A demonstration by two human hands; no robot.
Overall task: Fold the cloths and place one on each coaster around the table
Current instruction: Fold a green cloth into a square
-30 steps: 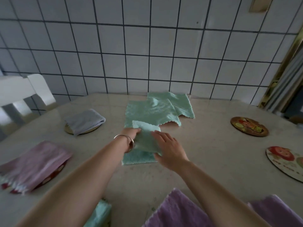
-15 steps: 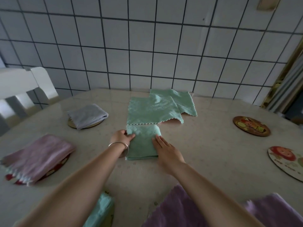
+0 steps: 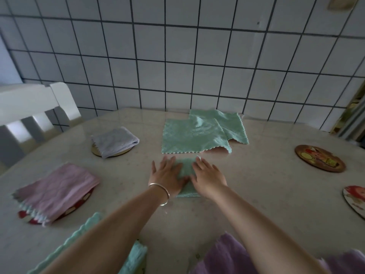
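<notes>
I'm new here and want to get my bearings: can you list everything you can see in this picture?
Folded green cloth: one, mint green, table centre, under both hands.
Flat green cloths: two, mint green, overlapping, at the far side by the wall.
Grey cloth: one, folded, on a round coaster at far left.
Pink cloth: one, folded, on a red coaster at near left.
Bare coasters: two, pictured, at the right, one cut off by the edge.
Green cloth: one, near edge.
Purple cloths: near edge right, count unclear.
Table: one, beige.
Chair: one, white, left.
Tiled wall: white.
Left hand: flat, pressing, bracelet on wrist.
Right hand: flat, pressing.
</notes>
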